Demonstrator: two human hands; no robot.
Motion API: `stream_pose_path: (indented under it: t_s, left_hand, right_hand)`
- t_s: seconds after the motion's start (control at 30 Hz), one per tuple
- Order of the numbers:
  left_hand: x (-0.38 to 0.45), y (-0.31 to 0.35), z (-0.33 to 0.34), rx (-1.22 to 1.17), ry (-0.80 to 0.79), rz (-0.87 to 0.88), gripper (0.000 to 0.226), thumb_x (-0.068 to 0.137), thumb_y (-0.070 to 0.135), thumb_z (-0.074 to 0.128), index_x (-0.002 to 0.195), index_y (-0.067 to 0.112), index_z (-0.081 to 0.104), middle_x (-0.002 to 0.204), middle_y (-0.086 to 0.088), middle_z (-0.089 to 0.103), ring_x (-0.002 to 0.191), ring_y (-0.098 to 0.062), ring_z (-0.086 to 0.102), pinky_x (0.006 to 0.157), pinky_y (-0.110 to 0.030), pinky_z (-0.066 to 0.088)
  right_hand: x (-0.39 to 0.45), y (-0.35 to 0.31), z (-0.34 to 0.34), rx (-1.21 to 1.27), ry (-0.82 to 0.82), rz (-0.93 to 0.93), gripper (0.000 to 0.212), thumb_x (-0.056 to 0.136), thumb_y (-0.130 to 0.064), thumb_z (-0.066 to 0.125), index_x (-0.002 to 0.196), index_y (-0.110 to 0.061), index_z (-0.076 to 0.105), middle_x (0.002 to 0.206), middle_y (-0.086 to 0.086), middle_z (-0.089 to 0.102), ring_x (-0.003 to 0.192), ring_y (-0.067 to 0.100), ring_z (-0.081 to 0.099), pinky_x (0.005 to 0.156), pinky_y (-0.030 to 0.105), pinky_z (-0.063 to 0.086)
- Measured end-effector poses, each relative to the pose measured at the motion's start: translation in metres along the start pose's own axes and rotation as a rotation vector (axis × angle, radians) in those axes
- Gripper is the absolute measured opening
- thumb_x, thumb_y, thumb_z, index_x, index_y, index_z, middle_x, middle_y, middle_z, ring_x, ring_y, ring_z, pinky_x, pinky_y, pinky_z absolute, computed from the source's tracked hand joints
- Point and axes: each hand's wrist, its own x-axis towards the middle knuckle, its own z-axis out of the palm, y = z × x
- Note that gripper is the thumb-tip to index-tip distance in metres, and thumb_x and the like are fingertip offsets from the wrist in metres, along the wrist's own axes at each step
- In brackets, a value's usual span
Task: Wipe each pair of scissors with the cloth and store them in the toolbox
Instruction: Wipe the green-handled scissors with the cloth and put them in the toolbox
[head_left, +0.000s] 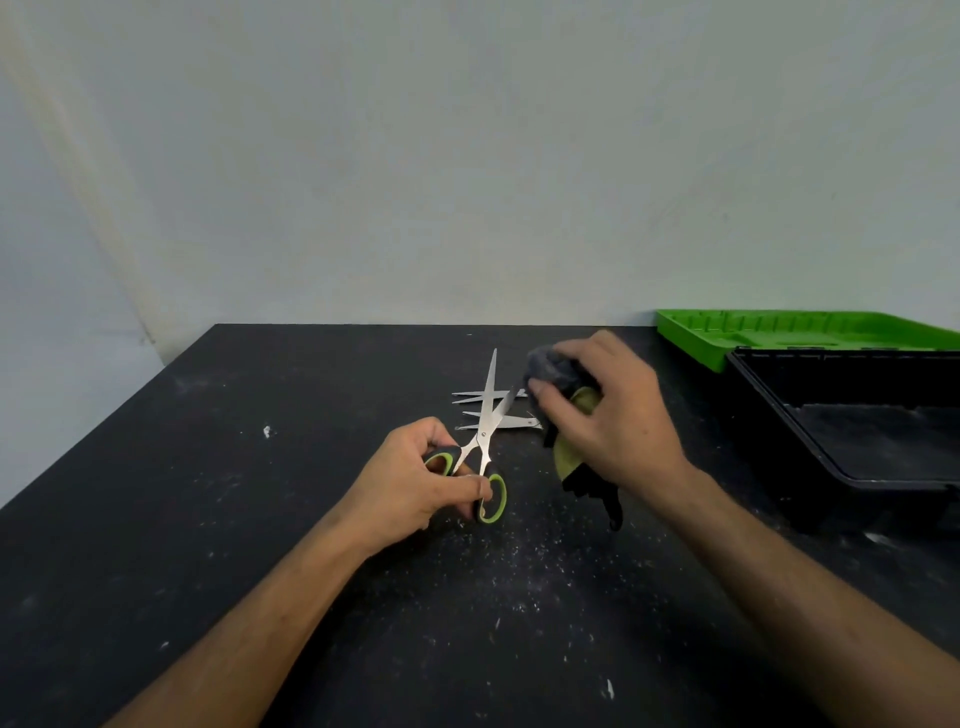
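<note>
Now left hand (410, 488) clamped on open scissors (484, 441), right hand (608, 410) closed around cloth (553, 371) just beside the blades

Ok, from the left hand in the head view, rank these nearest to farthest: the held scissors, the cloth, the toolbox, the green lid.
1. Scissors: in the left hand itself, blades open.
2. Cloth: to the right, bunched in the right hand.
3. Toolbox: open, at the table's right edge.
4. Green lid: behind the toolbox, by the wall.
</note>
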Motion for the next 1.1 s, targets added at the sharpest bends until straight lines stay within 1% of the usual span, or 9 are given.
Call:
stream_pose_path:
  t_s: [0.13,0.3,0.33,0.4,0.47,0.57,0.67,0.9,1.1]
  left_hand:
    - [0.0,-0.002,0.002,-0.012,-0.007,0.014,0.036,0.079,0.013,0.086,0.089,0.011,0.051,0.077,-0.014,0.079,0.047,-0.017,0.055,0.038,-0.025,0.032]
    - [-0.006,0.004,0.002,-0.044,0.033,0.054,0.033,0.08,-0.005,0.082,0.089,0.002,0.051,0.072,-0.018,0.073,0.035,-0.001,0.053,0.038,-0.012,0.038]
    - [-0.005,0.002,0.0,-0.034,0.042,0.065,0.034,0.079,-0.006,0.083,0.089,0.002,0.051,0.073,-0.019,0.072,0.038,-0.003,0.057,0.04,-0.015,0.044]
    - [-0.002,-0.004,-0.006,-0.021,0.048,0.087,0.036,0.075,-0.002,0.086,0.091,0.003,0.055,0.077,-0.021,0.073,0.056,-0.017,0.07,0.055,-0.037,0.06]
    - [-0.002,-0.007,-0.006,-0.01,0.042,0.086,0.037,0.073,-0.002,0.087,0.096,0.002,0.058,0.083,-0.022,0.074,0.069,-0.029,0.074,0.069,-0.051,0.063]
    - [-0.003,-0.005,-0.001,0.009,0.029,0.077,0.036,0.074,-0.002,0.086,0.096,0.0,0.057,0.078,-0.015,0.076,0.063,-0.021,0.073,0.061,-0.041,0.063]
    - [-0.005,0.003,0.001,-0.019,0.055,0.047,0.033,0.079,-0.002,0.084,0.092,0.001,0.054,0.067,-0.009,0.073,0.039,-0.003,0.059,0.038,-0.016,0.043]
    - [0.0,-0.001,-0.002,0.036,0.044,-0.04,0.03,0.082,0.013,0.084,0.096,0.011,0.057,0.074,-0.008,0.079,0.047,-0.006,0.062,0.04,-0.023,0.039]
    - [0.0,-0.003,0.004,-0.12,0.038,-0.018,0.03,0.09,0.014,0.077,0.105,0.005,0.054,0.089,-0.012,0.08,0.077,-0.022,0.077,0.046,-0.026,0.048]
  right_hand:
    - [-0.006,-0.013,0.01,0.06,-0.117,-0.059,0.029,0.091,-0.029,0.077,0.117,-0.017,0.071,0.099,-0.004,0.056,0.086,0.007,0.056,0.08,0.022,0.049]
    - [-0.012,-0.027,0.024,0.091,-0.19,-0.074,0.03,0.092,-0.028,0.075,0.119,-0.019,0.069,0.101,-0.005,0.052,0.086,0.006,0.054,0.077,0.029,0.052]
    - [-0.017,-0.029,0.026,0.087,-0.228,-0.101,0.03,0.092,-0.028,0.075,0.12,-0.019,0.069,0.103,-0.005,0.052,0.086,0.006,0.053,0.076,0.028,0.052]
    - [-0.025,-0.03,0.026,0.079,-0.304,-0.164,0.03,0.092,-0.026,0.073,0.121,-0.018,0.069,0.105,-0.005,0.052,0.088,0.007,0.053,0.076,0.029,0.052]
    - [-0.028,-0.027,0.022,0.082,-0.35,-0.2,0.03,0.093,-0.026,0.072,0.122,-0.018,0.069,0.108,-0.004,0.054,0.091,0.01,0.056,0.077,0.034,0.054]
    - [-0.024,-0.019,0.013,0.062,-0.433,-0.204,0.031,0.095,-0.031,0.07,0.124,-0.022,0.069,0.109,-0.007,0.054,0.095,0.009,0.056,0.08,0.034,0.053]
    - [-0.022,-0.01,0.003,0.005,-0.511,-0.209,0.029,0.094,-0.034,0.069,0.121,-0.024,0.068,0.104,-0.012,0.049,0.091,0.006,0.052,0.079,0.03,0.05]
    - [-0.027,0.008,-0.008,0.089,-0.313,0.017,0.025,0.09,-0.033,0.076,0.111,-0.022,0.069,0.099,-0.012,0.064,0.092,0.006,0.061,0.083,0.032,0.052]
    - [-0.03,0.0,-0.003,0.269,-0.284,0.182,0.024,0.089,-0.026,0.08,0.111,-0.023,0.07,0.1,-0.015,0.072,0.095,0.001,0.067,0.082,0.015,0.049]
